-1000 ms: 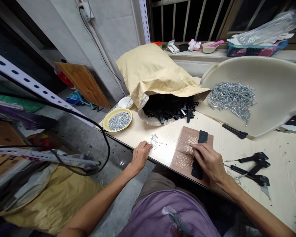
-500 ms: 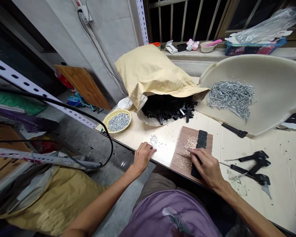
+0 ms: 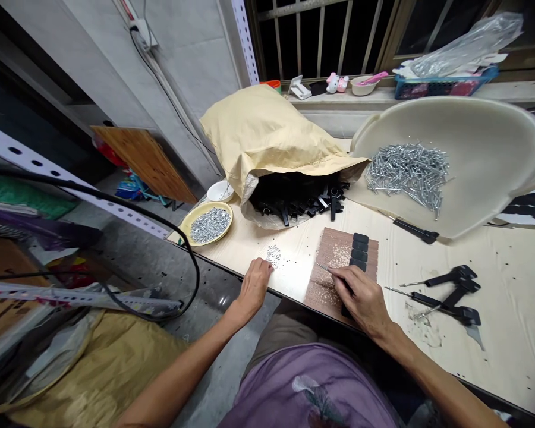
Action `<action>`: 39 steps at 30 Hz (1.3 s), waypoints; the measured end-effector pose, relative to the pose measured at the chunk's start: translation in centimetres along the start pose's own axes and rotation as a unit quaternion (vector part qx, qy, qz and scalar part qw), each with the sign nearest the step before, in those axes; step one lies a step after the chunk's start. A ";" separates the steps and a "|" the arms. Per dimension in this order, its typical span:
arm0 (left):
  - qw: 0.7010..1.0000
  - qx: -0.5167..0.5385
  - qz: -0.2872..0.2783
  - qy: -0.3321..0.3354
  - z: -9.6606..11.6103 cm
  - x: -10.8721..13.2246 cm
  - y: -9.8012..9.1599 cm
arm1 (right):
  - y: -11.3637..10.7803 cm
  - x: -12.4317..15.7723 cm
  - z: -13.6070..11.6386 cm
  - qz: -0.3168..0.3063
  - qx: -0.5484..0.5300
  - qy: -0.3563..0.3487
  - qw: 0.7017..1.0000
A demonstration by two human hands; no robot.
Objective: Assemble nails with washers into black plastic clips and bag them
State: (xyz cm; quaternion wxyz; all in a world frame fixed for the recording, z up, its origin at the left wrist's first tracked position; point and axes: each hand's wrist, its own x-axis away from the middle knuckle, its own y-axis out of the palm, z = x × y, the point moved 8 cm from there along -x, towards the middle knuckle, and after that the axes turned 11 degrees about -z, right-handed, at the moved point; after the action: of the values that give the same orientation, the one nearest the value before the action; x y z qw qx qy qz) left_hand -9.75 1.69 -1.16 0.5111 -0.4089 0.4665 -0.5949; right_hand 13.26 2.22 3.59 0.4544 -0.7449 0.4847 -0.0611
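My left hand (image 3: 255, 284) rests at the table's front edge, its fingers pinched together. Its fingertips touch the near side of a small patch of tiny silvery pieces (image 3: 273, 255); whether any is between them is too small to tell. Over a brown board (image 3: 323, 291), my right hand (image 3: 361, 295) is closed round a thin tool (image 3: 324, 268) with a slim metal tip pointing left. A dark handle shows partly between the fingers. A row of black rounded blocks (image 3: 360, 248) lies on the board, partly hidden under that hand. Pale crumbs or marks cover the board's left part.
Behind lies an open paper sack (image 3: 276, 131) of black plastic parts. A yellow dish (image 3: 210, 223) of small metal pieces stands left. Back right, a large pale scoop-shaped tray (image 3: 481, 160) holds metal pins. Several black-handled tools (image 3: 450, 297) lie right. A cable (image 3: 196, 267) loops at the left.
The view has shifted slightly, moving the scene a little left. My left fingertips have drawn closer together beside the tiny pieces. My right hand keeps hold of the thin tool over the board.
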 end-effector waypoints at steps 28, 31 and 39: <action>0.762 0.638 0.036 -0.103 2.9 -2.4 -0.3 | 2.0 -2.7 -2.6 -0.036 0.045 0.033 0.998; 0.730 0.673 0.052 -0.106 4.7 -3.2 -0.5 | 1.6 -3.0 -2.3 -0.024 0.065 0.050 0.996; 0.700 0.708 0.051 -0.080 5.9 -3.8 -0.6 | 1.2 -2.5 -1.2 -0.007 0.069 0.074 0.995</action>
State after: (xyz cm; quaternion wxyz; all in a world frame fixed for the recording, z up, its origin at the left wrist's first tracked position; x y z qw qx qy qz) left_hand -3.65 4.70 0.76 0.7151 0.0521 -0.1148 -0.6876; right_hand 10.51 3.27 4.29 0.4667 -0.7088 0.5065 -0.1528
